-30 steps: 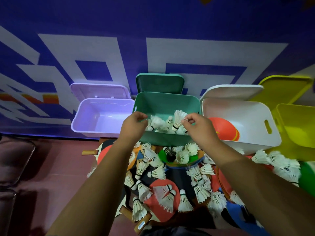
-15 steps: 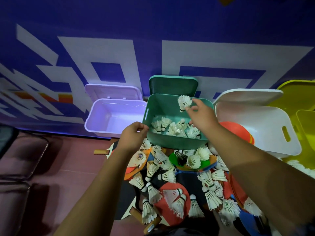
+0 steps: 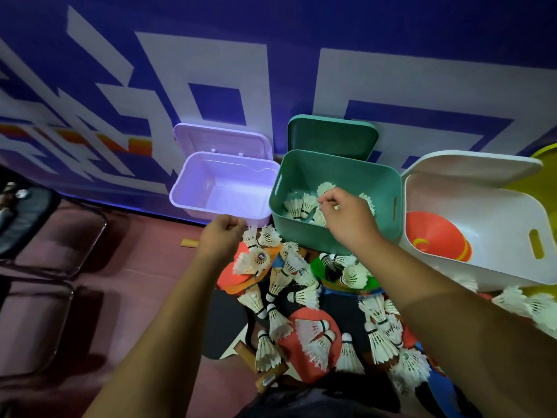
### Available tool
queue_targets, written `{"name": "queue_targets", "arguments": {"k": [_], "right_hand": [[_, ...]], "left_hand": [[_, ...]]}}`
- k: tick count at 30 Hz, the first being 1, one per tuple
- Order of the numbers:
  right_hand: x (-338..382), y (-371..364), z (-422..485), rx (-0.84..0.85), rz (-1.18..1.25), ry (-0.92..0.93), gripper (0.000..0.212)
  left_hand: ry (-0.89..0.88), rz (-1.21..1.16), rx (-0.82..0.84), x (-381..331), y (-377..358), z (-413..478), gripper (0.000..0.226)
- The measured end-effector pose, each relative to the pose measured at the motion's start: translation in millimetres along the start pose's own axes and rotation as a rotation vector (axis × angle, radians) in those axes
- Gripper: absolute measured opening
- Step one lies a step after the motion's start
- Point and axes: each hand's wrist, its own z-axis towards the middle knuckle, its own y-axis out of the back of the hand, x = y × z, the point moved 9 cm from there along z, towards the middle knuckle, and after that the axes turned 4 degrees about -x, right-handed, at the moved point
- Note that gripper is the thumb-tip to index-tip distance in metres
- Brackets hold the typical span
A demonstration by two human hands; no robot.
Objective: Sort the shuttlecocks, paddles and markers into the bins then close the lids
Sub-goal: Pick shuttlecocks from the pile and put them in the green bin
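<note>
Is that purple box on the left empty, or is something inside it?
Empty: the purple bin has its lid raised, and only bare walls and floor show inside.

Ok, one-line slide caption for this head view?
Right hand reaches into the green bin of shuttlecocks; left hand hovers by the pile; orange markers sit in the white bin.

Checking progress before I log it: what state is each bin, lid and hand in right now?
purple bin: lid up, no items visible inside.
green bin: lid up, shuttlecocks inside.
white bin: lid up, orange markers inside.
left hand: fingers curled beside the pile, grip unclear.
right hand: fingers curled over green bin, grip unclear.
</note>
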Motion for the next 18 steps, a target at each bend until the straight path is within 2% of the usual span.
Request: {"name": "queue_targets", "arguments": {"k": [3, 6, 9, 11, 14, 18], "right_hand": [[10, -23, -15, 0.059, 0.050, 0.018, 0.018], [19, -51, -32, 0.139, 0.054, 0.085, 0.019], [22, -88, -47, 0.236, -0.038, 0.196, 0.020], [14, -124, -55, 0.369, -0.166, 0.256, 0.023], [-7, -168, -62, 0.555, -0.338, 0.254, 0.037], [-16, -193, -64, 0.670, -0.434, 0.195, 0.056]], "left_hand": [[0.004, 0.106, 0.003, 19, -1, -2, 0.011], [0.072, 0.213, 0.049, 48, -8, -4, 0.018], [0.098, 0.309, 0.089, 72, -18, -8, 0.026], [0.091, 0.357, 0.110, 78, -24, -14, 0.029], [0.073, 0.418, 0.201, 90, -40, -19, 0.028], [0.025, 0.450, 0.232, 100, -43, -17, 0.038]]}}
